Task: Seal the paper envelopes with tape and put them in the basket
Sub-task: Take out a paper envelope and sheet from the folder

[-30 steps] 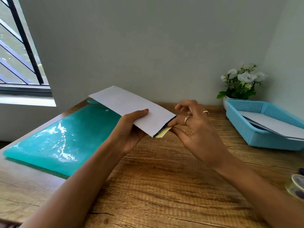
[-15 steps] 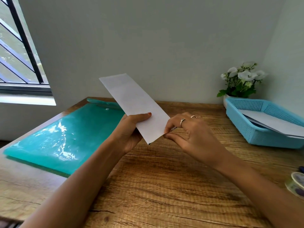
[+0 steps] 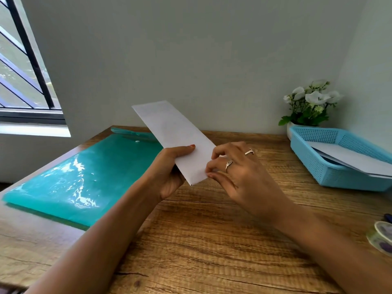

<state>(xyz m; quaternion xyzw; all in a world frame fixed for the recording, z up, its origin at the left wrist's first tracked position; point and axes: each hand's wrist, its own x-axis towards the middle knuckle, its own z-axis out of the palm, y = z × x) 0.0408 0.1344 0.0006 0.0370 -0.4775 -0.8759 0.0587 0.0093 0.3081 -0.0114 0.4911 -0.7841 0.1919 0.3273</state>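
Head view: envelopes (image 3: 347, 158) in basket (image 3: 331, 177)

A: Tape roll (image 3: 381, 237) cut by right edge; dark thing (image 3: 388, 218) above it, too little showing to identify.

B: Basket (image 3: 331, 177) clipped right too. Left fingers hidden behind envelope (image 3: 176, 143). Pot (image 3: 289, 129) mostly behind basket.

Looks like a home desk corner: wooden desk (image 3: 212, 240) against a plain wall, barred window (image 3: 23, 66) left of it, potted white flowers (image 3: 309, 105) at its back right.
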